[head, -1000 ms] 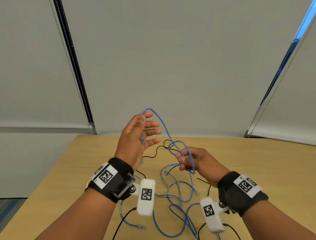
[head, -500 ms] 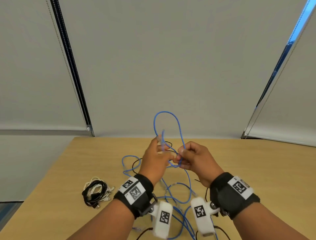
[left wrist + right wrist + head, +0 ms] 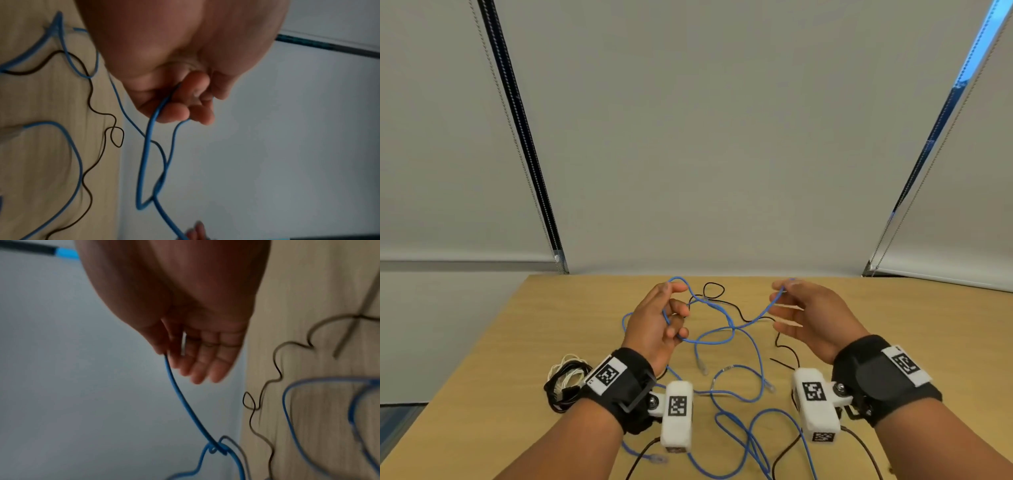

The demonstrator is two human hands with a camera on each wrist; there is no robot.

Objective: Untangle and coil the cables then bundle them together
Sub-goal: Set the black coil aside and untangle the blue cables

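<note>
A long blue cable (image 3: 729, 330) lies tangled over the wooden table (image 3: 544, 329) and rises to both hands. My left hand (image 3: 676, 308) holds a loop of it in curled fingers; the left wrist view shows the blue cable (image 3: 153, 120) running out from between those fingers (image 3: 176, 112). My right hand (image 3: 780, 298) pinches another stretch of it between thumb and forefinger, the other fingers straight, and the blue cable (image 3: 174, 386) hangs down from that pinch. The span between the hands crosses itself in a twist. A thin black cable (image 3: 714, 291) winds on the table under it.
A coiled bundle of black and white cables (image 3: 566, 380) lies on the table left of my left wrist. More blue loops and clear plugs (image 3: 702, 368) spread across the near table. Grey blinds hang behind the far edge.
My hands were close together under a raised blue loop; they have moved apart and lower, drawing the cable out between them.
</note>
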